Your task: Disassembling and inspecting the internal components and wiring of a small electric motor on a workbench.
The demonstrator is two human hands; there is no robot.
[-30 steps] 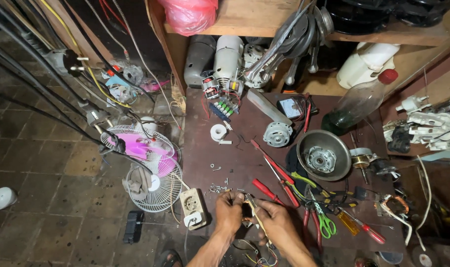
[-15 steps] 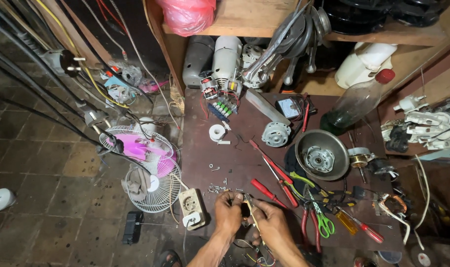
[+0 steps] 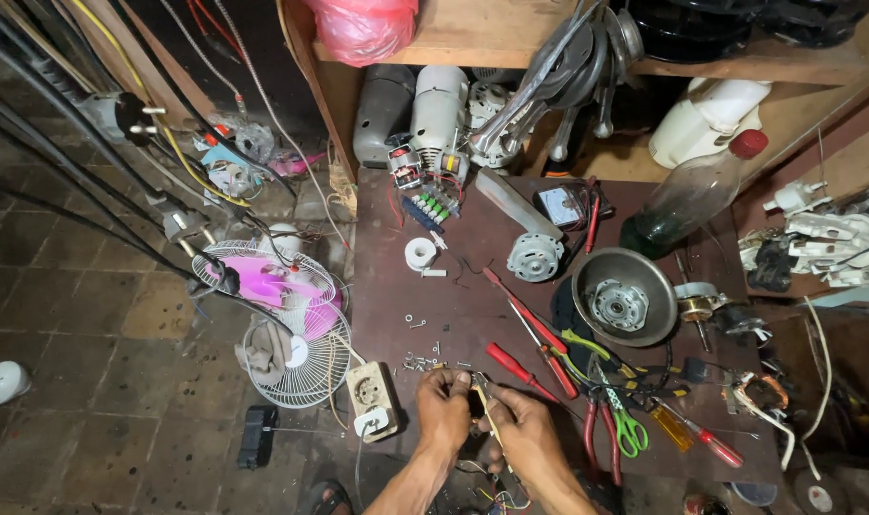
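Observation:
My left hand (image 3: 442, 408) and my right hand (image 3: 522, 431) meet at the near edge of a dark brown workbench (image 3: 473, 238). Together they pinch a small dark part (image 3: 476, 401) with thin wires (image 3: 492, 434) trailing down between them. Both hands have their fingers closed on it. Just beyond my fingers lie several small screws (image 3: 421, 360) on the bench. A red-handled screwdriver (image 3: 518, 370) lies right of my hands.
More screwdrivers, pliers and green-handled scissors (image 3: 627, 429) lie at the right. A grey round motor housing (image 3: 625, 296), a small motor (image 3: 534, 257), a tape roll (image 3: 420, 254) and a bottle (image 3: 690, 195) stand farther back. A small fan (image 3: 282, 324) and a socket block (image 3: 372, 401) are at the left.
My hands have stayed in the same spot, with the fingers shifting slightly around the small part and its wires. Nothing else on the bench has moved.

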